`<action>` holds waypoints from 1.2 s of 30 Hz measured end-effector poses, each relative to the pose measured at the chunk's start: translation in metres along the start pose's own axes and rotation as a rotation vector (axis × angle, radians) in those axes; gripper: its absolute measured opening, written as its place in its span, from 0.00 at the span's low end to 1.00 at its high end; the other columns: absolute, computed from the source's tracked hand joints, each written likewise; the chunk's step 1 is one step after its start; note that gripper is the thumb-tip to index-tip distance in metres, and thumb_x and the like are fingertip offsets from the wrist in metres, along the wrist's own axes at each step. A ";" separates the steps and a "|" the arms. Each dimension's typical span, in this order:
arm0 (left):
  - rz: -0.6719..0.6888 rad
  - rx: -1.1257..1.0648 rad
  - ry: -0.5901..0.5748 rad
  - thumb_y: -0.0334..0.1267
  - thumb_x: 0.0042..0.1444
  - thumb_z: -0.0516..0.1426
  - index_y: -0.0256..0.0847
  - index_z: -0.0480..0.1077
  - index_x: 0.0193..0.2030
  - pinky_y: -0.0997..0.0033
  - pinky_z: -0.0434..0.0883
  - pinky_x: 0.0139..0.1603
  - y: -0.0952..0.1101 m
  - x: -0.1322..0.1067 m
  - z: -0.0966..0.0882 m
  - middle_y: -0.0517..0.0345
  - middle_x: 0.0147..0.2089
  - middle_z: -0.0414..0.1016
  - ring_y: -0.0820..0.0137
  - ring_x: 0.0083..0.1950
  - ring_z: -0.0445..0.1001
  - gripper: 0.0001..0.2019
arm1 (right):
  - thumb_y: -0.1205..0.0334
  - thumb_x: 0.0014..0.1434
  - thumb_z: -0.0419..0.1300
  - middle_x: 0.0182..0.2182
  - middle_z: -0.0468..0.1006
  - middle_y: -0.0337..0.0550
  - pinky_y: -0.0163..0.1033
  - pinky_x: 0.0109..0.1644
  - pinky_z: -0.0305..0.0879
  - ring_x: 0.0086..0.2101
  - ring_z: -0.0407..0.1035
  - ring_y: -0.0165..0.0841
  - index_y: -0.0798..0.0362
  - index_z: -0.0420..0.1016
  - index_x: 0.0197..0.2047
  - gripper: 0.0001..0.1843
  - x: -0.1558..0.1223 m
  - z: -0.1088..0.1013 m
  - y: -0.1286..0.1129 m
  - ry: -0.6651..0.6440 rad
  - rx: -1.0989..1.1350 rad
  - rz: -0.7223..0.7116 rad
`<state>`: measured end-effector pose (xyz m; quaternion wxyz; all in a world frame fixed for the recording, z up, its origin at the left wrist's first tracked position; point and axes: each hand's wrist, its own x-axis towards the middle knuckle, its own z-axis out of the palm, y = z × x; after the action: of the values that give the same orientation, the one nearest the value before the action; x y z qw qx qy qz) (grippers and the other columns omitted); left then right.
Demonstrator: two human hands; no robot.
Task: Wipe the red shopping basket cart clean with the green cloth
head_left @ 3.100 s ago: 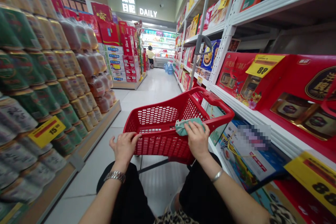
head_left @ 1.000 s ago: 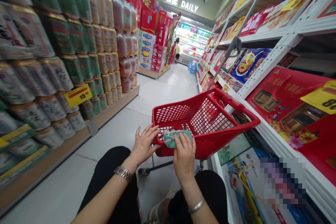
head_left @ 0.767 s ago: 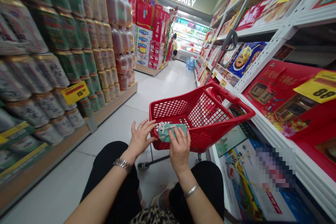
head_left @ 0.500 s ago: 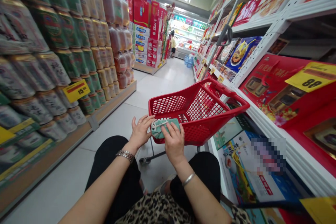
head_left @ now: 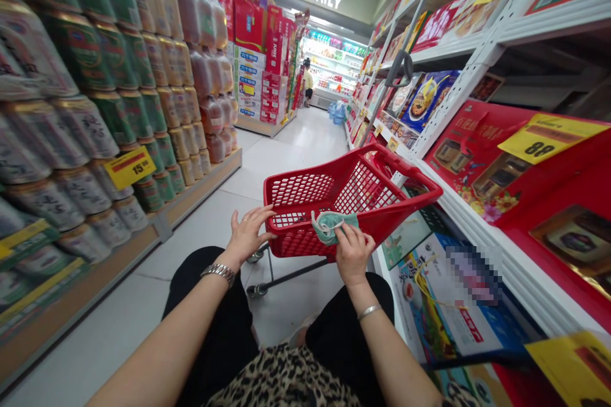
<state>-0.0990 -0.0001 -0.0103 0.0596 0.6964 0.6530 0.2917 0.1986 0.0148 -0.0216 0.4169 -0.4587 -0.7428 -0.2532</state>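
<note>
A red shopping basket cart (head_left: 305, 187) stands in front of my knees, its mesh sides facing me. My right hand (head_left: 353, 254) grips a small folded teal face mask (head_left: 327, 227) with white loops, in front of the cart's near side. The thumb is mostly hidden. At the cart's left corner is my left hand (head_left: 249, 235), fingers stretched out and apart, tips at the rim. Nothing is held in it. A metal watch circles the left wrist and a silver bangle the right.
Stacked beer cans (head_left: 76, 140) line the left side on a low platform. White shelving (head_left: 477, 70) with boxed goods runs along the right, close to the cart. A tiled aisle (head_left: 305, 127) leads toward a lit cooler, where a person (head_left: 307, 84) stands.
The face mask has moved to the right in my right hand and its loops hang differently. My left hand has come away from it and stays by the cart's corner.
</note>
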 end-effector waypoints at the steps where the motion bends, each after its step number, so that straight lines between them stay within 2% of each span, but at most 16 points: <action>1: -0.001 0.000 -0.003 0.40 0.57 0.62 0.58 0.70 0.60 0.24 0.44 0.70 -0.001 0.001 0.000 0.53 0.70 0.69 0.52 0.70 0.66 0.24 | 0.73 0.63 0.54 0.48 0.82 0.48 0.49 0.58 0.48 0.51 0.69 0.38 0.49 0.81 0.48 0.18 0.000 0.001 0.004 0.009 -0.016 0.007; 6: -0.005 0.019 -0.047 0.41 0.56 0.62 0.57 0.68 0.62 0.23 0.42 0.71 -0.002 0.003 -0.005 0.52 0.71 0.66 0.53 0.71 0.64 0.26 | 0.72 0.64 0.55 0.46 0.82 0.47 0.50 0.60 0.48 0.50 0.69 0.37 0.50 0.80 0.46 0.15 0.000 0.007 0.003 0.055 -0.040 0.012; 11: -0.002 0.060 -0.098 0.50 0.54 0.64 0.59 0.67 0.65 0.22 0.41 0.70 -0.007 0.006 -0.010 0.53 0.73 0.64 0.49 0.74 0.60 0.30 | 0.71 0.65 0.56 0.46 0.82 0.46 0.52 0.64 0.46 0.51 0.68 0.37 0.50 0.80 0.47 0.14 -0.008 0.017 -0.022 0.060 0.030 -0.096; 14: 0.007 0.067 -0.104 0.55 0.55 0.62 0.61 0.68 0.65 0.22 0.41 0.70 -0.011 0.008 -0.012 0.54 0.72 0.65 0.48 0.74 0.59 0.29 | 0.72 0.64 0.57 0.47 0.82 0.46 0.52 0.63 0.47 0.51 0.67 0.36 0.49 0.80 0.47 0.14 -0.012 0.023 -0.038 0.034 0.085 -0.133; 20: 0.008 0.062 -0.081 0.50 0.60 0.58 0.60 0.69 0.64 0.22 0.43 0.70 -0.015 0.008 -0.010 0.52 0.71 0.66 0.49 0.73 0.62 0.24 | 0.68 0.66 0.60 0.45 0.82 0.43 0.52 0.64 0.47 0.49 0.67 0.35 0.49 0.80 0.46 0.09 -0.018 0.033 -0.069 0.001 0.149 -0.235; 24: 0.024 0.077 -0.047 0.49 0.61 0.58 0.60 0.69 0.64 0.21 0.45 0.69 -0.017 0.006 -0.009 0.51 0.71 0.67 0.50 0.72 0.64 0.24 | 0.66 0.67 0.60 0.44 0.82 0.41 0.53 0.66 0.45 0.48 0.67 0.35 0.48 0.80 0.47 0.08 -0.022 0.039 -0.079 -0.025 0.150 -0.313; 29: 0.013 0.083 -0.050 0.49 0.60 0.58 0.60 0.70 0.63 0.22 0.44 0.69 -0.021 0.007 -0.009 0.52 0.70 0.67 0.50 0.71 0.64 0.23 | 0.66 0.69 0.58 0.44 0.83 0.39 0.53 0.67 0.45 0.50 0.69 0.34 0.48 0.80 0.46 0.09 -0.024 0.039 -0.065 -0.038 0.131 -0.380; 32: 0.033 0.070 -0.024 0.50 0.60 0.58 0.58 0.70 0.62 0.22 0.44 0.69 -0.027 0.007 -0.008 0.50 0.69 0.69 0.49 0.70 0.66 0.22 | 0.66 0.70 0.56 0.44 0.83 0.38 0.52 0.68 0.44 0.50 0.69 0.32 0.47 0.80 0.45 0.10 -0.025 0.035 -0.046 -0.042 0.095 -0.387; 36: 0.068 0.069 0.011 0.52 0.60 0.58 0.57 0.72 0.61 0.25 0.46 0.70 -0.035 0.009 -0.007 0.48 0.68 0.71 0.49 0.69 0.67 0.22 | 0.67 0.69 0.58 0.45 0.83 0.39 0.52 0.67 0.44 0.52 0.69 0.33 0.48 0.79 0.47 0.09 -0.026 0.026 -0.012 -0.059 0.050 -0.369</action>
<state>-0.1334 0.0110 -0.0175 0.0218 0.7183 0.6388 0.2747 0.1836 0.0164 -0.0571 0.3526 -0.3116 -0.8323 -0.2931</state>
